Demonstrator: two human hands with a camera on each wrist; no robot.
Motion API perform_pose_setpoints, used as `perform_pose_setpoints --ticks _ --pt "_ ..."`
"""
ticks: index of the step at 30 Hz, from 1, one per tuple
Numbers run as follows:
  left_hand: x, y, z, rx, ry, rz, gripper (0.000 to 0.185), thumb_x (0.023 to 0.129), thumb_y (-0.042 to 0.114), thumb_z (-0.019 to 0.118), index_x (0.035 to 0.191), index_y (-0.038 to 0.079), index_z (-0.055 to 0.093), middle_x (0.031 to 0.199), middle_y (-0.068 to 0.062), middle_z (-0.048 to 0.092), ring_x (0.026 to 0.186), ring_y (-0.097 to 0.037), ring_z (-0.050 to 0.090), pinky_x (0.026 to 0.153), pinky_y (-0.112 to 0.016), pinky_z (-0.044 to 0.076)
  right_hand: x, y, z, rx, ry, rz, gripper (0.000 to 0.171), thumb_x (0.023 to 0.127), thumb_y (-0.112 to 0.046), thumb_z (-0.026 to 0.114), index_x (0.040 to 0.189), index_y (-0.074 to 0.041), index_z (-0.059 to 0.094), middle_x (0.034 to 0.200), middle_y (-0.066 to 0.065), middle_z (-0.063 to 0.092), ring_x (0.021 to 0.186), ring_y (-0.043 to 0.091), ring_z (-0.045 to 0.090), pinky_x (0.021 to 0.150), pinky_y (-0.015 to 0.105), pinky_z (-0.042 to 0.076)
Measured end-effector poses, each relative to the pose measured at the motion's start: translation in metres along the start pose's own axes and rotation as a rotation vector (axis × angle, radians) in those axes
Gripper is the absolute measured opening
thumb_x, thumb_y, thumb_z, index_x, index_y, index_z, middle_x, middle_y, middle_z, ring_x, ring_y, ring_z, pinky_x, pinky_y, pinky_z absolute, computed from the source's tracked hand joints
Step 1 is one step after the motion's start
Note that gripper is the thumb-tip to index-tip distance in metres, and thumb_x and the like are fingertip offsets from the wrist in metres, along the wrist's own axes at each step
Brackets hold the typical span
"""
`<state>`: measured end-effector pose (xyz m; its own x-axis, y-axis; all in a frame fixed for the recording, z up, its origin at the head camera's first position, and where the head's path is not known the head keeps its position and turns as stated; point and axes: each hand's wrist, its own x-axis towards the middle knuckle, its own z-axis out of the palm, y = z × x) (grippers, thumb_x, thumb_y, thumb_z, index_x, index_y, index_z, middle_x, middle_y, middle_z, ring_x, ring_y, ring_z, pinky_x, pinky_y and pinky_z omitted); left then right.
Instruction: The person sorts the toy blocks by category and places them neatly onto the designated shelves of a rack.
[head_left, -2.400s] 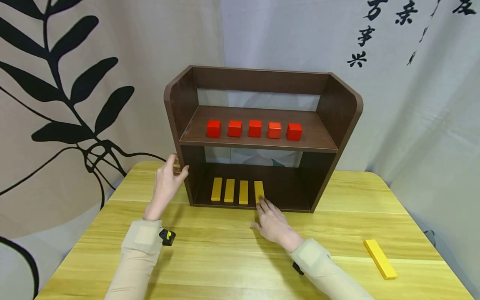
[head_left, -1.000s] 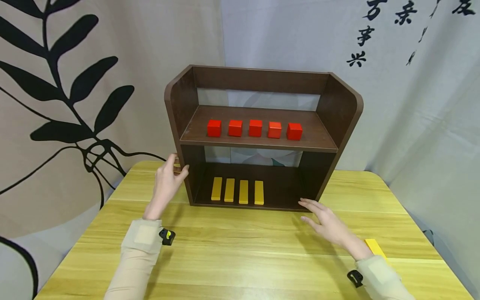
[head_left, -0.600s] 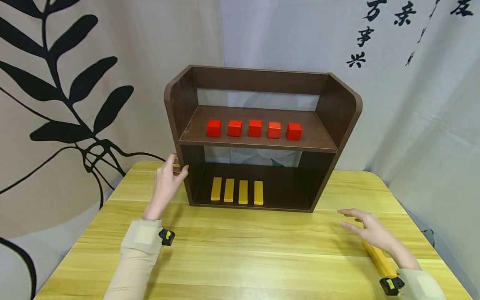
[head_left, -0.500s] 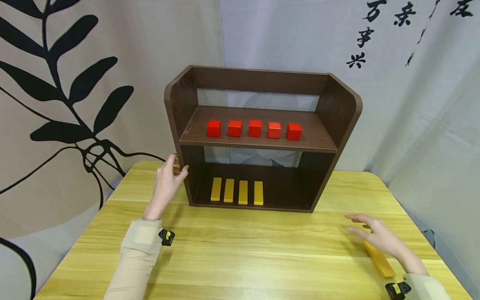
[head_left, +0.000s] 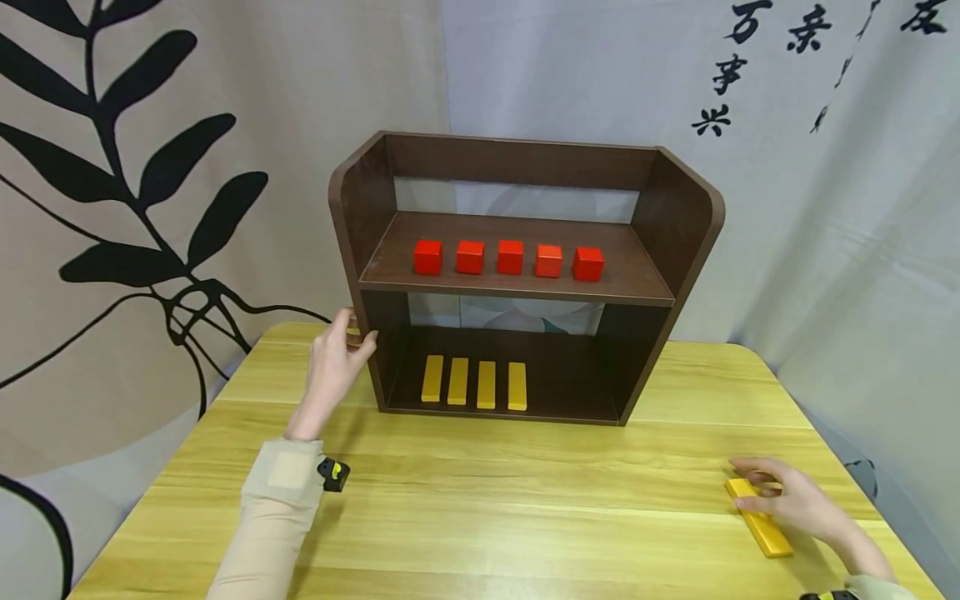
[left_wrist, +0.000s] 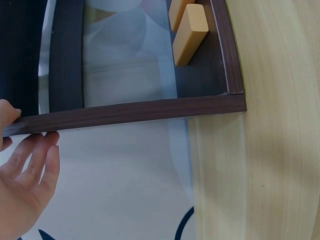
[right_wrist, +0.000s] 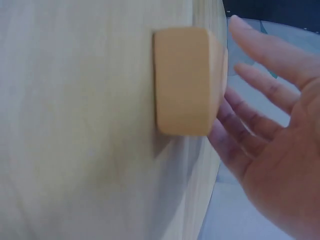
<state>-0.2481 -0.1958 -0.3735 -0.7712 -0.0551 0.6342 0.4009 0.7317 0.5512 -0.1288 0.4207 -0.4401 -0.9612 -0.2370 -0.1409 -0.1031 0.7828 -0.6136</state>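
Yellow wood is seen from the head view: a loose block (head_left: 759, 517) lies flat near the right edge of the table (head_left: 480, 500), well apart from the shelf (head_left: 525, 275). The right hand (head_left: 787, 500) is laid over its far end, fingers relaxed. The left hand (head_left: 333, 367) is spread against the shelf's left wall. Four yellow blocks (head_left: 472, 382) lie on the bottom board, five red cubes (head_left: 508, 257) on the upper one.

In the left wrist view, the left hand (left_wrist: 25, 185) is held flat beside the shelf's edge (left_wrist: 135, 112).

In the right wrist view, the block's end (right_wrist: 182, 80) is met by straight fingers (right_wrist: 235, 130).
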Motion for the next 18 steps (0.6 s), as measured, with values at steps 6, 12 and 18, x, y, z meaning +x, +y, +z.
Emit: perform_pose_setpoints --ticks 6,12,18 --pt "-0.0005 0.0001 0.0001 -0.003 0.003 0.005 0.025 0.087 0.009 0.064 0.107 -0.002 0.054 0.093 -0.022 0.068 0.075 -0.037 0.07 0.062 -0.048 0.058 -0.0033 0.0024 -0.0025 -0.017 -0.018 0.065 0.061 0.083 -0.027 0.072 0.13 0.005 0.051 0.122 0.028 0.056 0.089 -0.013 0.049 0.072 0.018 0.051" --pt "-0.0001 0.0013 0.0 -0.003 0.004 0.005 0.026 0.086 0.009 0.065 0.106 -0.002 0.054 0.094 -0.023 0.068 0.075 -0.037 0.07 0.063 -0.048 0.059 -0.0029 0.004 -0.0012 0.001 -0.03 0.071 0.059 0.083 -0.027 0.072 0.129 0.004 0.052 0.123 0.029 0.055 0.089 -0.013 0.048 0.071 0.018 0.05" --pt "0.0002 0.002 -0.0007 -0.002 -0.005 -0.011 0.027 0.086 0.009 0.064 0.108 -0.002 0.054 0.097 -0.024 0.068 0.075 -0.038 0.07 0.064 -0.049 0.058 0.0008 0.0045 0.0025 0.056 -0.049 -0.007 0.056 0.084 -0.023 0.07 0.128 0.006 0.051 0.125 0.032 0.054 0.092 -0.017 0.048 0.073 0.016 0.052"
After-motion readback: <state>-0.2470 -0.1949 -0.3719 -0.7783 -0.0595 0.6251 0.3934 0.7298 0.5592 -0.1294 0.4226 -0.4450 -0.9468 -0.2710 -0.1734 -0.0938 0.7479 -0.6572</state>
